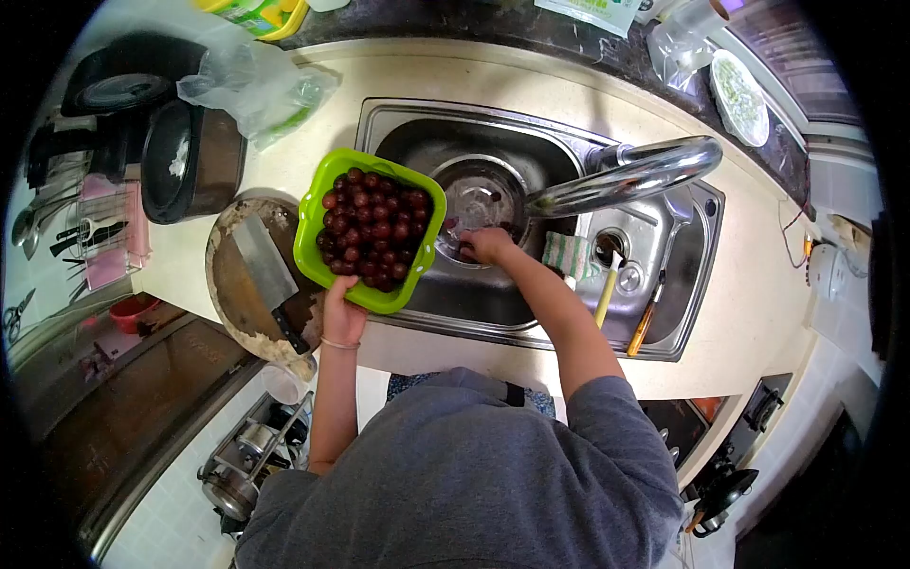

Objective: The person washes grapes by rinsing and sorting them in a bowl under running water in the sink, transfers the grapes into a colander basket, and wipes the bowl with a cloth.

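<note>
My left hand [345, 313] grips the near edge of a bright green plastic basket [305, 232]. Dark red grapes [372, 228] fill it, and it hangs over the left rim of the sink [408, 142]. Inside the sink basin stands a round, see-through bowl [479, 171] with a few dark grapes at its bottom. My right hand [487, 247] reaches to the near side of this bowl, its fingers curled together. A dark spot shows at those fingertips; what they hold is too small to make out.
A chrome faucet [635, 175] arches over the sink. A cleaver [265, 266] lies on a round chopping board [223, 275] at the left. On the sink's right side are a striped cloth [571, 254] and an orange-handled knife [643, 327]. Behind the board sits a plastic bag [261, 90].
</note>
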{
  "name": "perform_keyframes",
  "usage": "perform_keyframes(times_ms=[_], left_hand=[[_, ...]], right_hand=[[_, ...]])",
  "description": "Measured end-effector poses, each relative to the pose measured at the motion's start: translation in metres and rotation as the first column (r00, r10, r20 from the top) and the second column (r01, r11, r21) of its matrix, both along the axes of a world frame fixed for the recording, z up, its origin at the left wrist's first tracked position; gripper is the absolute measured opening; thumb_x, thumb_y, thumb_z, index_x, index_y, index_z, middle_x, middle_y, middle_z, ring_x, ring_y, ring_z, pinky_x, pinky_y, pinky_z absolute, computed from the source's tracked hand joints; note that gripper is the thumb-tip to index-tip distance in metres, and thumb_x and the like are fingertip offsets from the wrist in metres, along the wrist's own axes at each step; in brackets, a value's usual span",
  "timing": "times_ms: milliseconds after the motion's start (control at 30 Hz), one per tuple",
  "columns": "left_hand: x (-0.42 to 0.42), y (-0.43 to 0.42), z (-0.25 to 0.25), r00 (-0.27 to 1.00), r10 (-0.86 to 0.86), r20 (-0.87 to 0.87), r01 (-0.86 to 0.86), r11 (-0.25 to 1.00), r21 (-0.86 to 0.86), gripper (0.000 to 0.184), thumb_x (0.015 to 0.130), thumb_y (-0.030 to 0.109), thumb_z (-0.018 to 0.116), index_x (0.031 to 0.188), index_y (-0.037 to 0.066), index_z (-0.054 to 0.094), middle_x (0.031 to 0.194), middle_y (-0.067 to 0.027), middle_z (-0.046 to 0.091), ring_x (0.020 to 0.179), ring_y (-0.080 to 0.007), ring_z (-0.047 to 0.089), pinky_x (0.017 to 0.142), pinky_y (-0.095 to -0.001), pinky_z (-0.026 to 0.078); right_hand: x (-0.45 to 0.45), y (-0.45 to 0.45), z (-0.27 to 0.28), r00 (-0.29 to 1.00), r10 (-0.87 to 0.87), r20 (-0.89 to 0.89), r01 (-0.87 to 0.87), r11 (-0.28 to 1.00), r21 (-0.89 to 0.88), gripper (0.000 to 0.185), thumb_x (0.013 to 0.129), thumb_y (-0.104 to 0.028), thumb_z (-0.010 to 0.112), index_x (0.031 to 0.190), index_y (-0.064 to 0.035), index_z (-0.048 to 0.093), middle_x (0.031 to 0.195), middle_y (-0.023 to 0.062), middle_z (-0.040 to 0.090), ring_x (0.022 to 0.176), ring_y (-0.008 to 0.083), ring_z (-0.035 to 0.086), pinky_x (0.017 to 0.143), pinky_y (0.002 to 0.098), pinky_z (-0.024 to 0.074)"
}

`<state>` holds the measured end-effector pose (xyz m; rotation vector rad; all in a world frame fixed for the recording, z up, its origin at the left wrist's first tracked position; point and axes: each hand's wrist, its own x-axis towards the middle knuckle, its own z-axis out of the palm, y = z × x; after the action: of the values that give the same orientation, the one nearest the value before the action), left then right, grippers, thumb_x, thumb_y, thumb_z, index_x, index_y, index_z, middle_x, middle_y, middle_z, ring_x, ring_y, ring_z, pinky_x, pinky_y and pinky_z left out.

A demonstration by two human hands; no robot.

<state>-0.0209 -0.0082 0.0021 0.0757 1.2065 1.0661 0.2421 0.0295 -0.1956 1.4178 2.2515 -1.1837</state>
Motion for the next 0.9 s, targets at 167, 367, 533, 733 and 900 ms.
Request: perform_keyframes(times_ms=[167, 367, 533, 733, 900], left_hand=[[-0.002, -0.004, 0.001, 1.000, -0.003, 0.009, 0.003, 0.999, 0.040, 0.045, 0.075, 0.009, 0.054, 0.119, 0.007, 0.045, 0.112, -0.0040, 0.053, 0.101, -0.0189, 0.052, 0.086, -0.0337, 0.043], [-0.005, -0.005, -0.004, 1.000, 0.024, 0.002, -0.024, 0.997, 0.071, 0.044, 0.075, 0.008, 0.054, 0.117, 0.006, 0.045, 0.112, -0.0042, 0.052, 0.101, -0.0180, 0.051, 0.082, -0.0338, 0.045], [-0.005, -0.010, -0.018, 0.997, 0.000, -0.078, 0.006, 0.996, 0.086, 0.031, 0.078, 0.010, 0.053, 0.107, 0.005, 0.049, 0.102, -0.0037, 0.056, 0.090, -0.0192, 0.055, 0.078, -0.0333, 0.046], [0.014, -0.011, -0.013, 0.994, -0.040, -0.102, 0.051, 0.993, 0.106, 0.040, 0.074, 0.007, 0.054, 0.113, 0.007, 0.045, 0.106, -0.0044, 0.052, 0.096, -0.0195, 0.052, 0.079, -0.0353, 0.047], [0.015, -0.017, -0.017, 0.994, -0.106, -0.006, 0.106, 0.992, 0.064, 0.049, 0.072, 0.005, 0.053, 0.120, 0.008, 0.041, 0.112, -0.0049, 0.050, 0.101, -0.0209, 0.051, 0.081, -0.0374, 0.046]], right_hand=[[-0.009, 0.000, -0.008, 0.993, -0.024, 0.117, 0.023, 1.000, 0.013, 0.031, 0.082, -0.035, 0.050, 0.103, -0.0121, 0.054, 0.086, 0.0154, 0.061, 0.082, 0.0342, 0.058, 0.069, 0.0455, 0.0452], [0.000, 0.011, 0.060, 0.817, -0.500, -0.286, 0.556, 0.815, 0.163, 0.024, 0.083, -0.029, 0.053, 0.096, -0.0093, 0.056, 0.085, 0.0165, 0.061, 0.080, 0.0354, 0.058, 0.066, 0.0442, 0.0456], [-0.006, 0.018, 0.186, 0.680, -0.535, -0.500, 0.720, 0.617, 0.318, 0.021, 0.082, -0.025, 0.056, 0.096, -0.0094, 0.053, 0.085, 0.0144, 0.057, 0.070, 0.0345, 0.058, 0.059, 0.0418, 0.0457], [-0.053, 0.012, 0.267, 0.738, -0.373, -0.562, 0.623, 0.696, 0.356, 0.027, 0.080, -0.022, 0.058, 0.102, -0.0081, 0.050, 0.087, 0.0149, 0.052, 0.077, 0.0347, 0.055, 0.063, 0.0407, 0.0459], [-0.049, 0.022, 0.261, 0.666, -0.234, -0.708, 0.601, 0.731, 0.324, 0.030, 0.082, -0.016, 0.054, 0.110, -0.0080, 0.048, 0.097, 0.0183, 0.053, 0.087, 0.0361, 0.053, 0.071, 0.0396, 0.0455]])
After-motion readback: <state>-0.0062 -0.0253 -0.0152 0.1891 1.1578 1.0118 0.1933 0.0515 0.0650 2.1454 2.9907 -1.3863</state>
